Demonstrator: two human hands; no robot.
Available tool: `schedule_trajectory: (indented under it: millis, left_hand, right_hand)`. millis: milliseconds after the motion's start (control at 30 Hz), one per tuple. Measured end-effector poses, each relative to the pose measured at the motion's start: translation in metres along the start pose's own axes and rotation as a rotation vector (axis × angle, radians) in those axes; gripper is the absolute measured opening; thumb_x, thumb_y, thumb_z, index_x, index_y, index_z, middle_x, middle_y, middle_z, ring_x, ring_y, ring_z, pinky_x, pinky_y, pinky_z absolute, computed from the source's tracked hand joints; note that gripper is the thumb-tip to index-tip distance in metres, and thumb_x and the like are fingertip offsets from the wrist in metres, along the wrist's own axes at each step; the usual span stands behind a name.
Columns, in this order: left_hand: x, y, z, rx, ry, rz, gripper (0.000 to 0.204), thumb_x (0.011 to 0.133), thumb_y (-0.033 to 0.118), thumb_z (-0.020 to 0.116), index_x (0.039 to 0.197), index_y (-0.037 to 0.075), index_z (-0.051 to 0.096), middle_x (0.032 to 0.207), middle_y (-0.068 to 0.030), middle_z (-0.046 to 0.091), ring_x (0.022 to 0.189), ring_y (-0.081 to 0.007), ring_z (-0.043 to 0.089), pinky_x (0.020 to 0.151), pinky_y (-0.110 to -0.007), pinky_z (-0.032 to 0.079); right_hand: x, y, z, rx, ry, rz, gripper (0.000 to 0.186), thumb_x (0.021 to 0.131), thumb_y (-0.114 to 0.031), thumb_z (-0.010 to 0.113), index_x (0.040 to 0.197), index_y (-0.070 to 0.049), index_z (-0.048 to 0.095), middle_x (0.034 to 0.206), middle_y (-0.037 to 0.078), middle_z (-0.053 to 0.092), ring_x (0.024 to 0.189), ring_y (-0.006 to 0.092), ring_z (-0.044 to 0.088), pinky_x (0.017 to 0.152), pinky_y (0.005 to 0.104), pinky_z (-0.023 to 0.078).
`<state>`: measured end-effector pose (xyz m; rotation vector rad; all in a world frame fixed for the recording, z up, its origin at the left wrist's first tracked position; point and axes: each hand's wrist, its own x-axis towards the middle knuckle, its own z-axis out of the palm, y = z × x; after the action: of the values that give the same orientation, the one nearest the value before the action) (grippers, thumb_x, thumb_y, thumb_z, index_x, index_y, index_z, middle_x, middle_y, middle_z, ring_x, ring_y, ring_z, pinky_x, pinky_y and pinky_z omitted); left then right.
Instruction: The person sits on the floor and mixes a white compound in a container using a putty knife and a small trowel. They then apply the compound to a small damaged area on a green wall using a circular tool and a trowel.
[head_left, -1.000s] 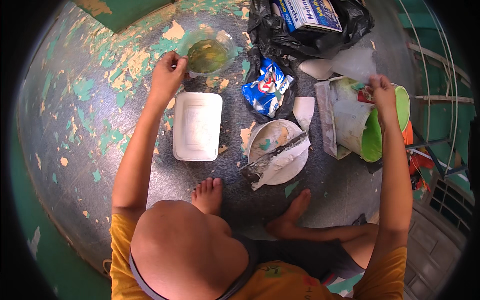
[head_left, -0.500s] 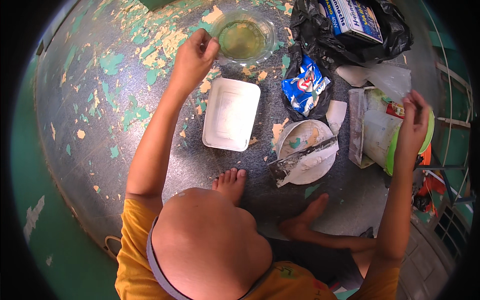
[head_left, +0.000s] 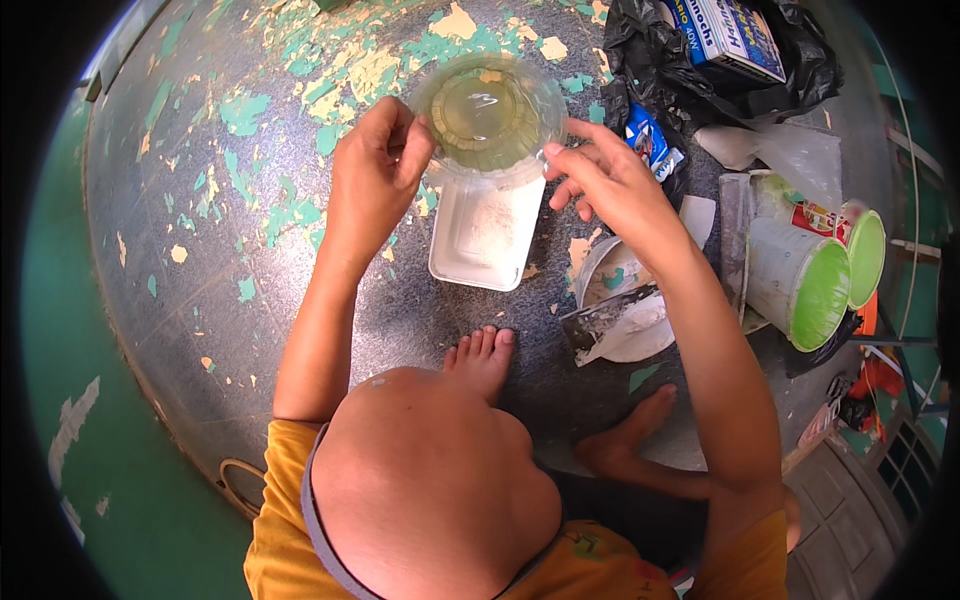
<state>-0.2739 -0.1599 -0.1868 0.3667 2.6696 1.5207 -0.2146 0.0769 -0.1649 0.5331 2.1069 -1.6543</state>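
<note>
My left hand (head_left: 385, 170) is closed on the left rim of a clear plastic bowl (head_left: 470, 120) holding yellowish-green liquid. My right hand (head_left: 610, 185) is at the bowl's right rim, thumb touching it and fingers apart. The bowl overlaps the upper end of a white rectangular tray (head_left: 460, 240), which has some pale material in it. Right of the tray is a round white container (head_left: 640, 335) with white paste and a dark-edged trowel (head_left: 585, 330) across it, partly hidden by my right forearm.
At right lie a clear bag (head_left: 800, 160), green-lined buckets (head_left: 815, 295) and red items (head_left: 870, 375). Behind are a blue-and-white packet (head_left: 650, 140) and a black bag (head_left: 635, 40) with a box (head_left: 730, 40). Paint flakes (head_left: 240, 115) litter the floor (head_left: 190, 320) beside a green wall (head_left: 60, 300).
My left hand and the bowl have come nearer, over the tray's upper end. My right hand has left the clear bag and buckets and swung left to the bowl's rim.
</note>
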Motion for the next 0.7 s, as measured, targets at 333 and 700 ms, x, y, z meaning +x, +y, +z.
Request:
schedule_trajectory:
  millis: [333, 700]
  left_hand:
    - [-0.030, -0.019, 0.000, 0.078, 0.039, 0.091, 0.021, 0.095, 0.011, 0.064, 0.083, -0.001, 0.051, 0.072, -0.0064, 0.055, 0.064, -0.0107, 0.052, 0.062, -0.026, 0.047]
    - [-0.034, -0.030, 0.003, 0.121, 0.044, 0.267, 0.012, 0.090, 0.001, 0.066, 0.086, -0.002, 0.055, 0.079, -0.0103, 0.062, 0.071, -0.0185, 0.067, 0.068, -0.030, 0.053]
  right_hand:
    - [0.008, 0.020, 0.023, -0.044, -0.071, -0.100, 0.024, 0.097, -0.014, 0.059, 0.116, 0.000, 0.062, 0.092, 0.005, 0.069, 0.075, 0.0100, 0.065, 0.070, 0.0253, 0.048]
    - [0.004, 0.043, 0.033, -0.058, -0.010, -0.156, 0.027, 0.100, -0.011, 0.057, 0.124, 0.001, 0.059, 0.099, 0.005, 0.069, 0.082, 0.0112, 0.067, 0.077, 0.0255, 0.051]
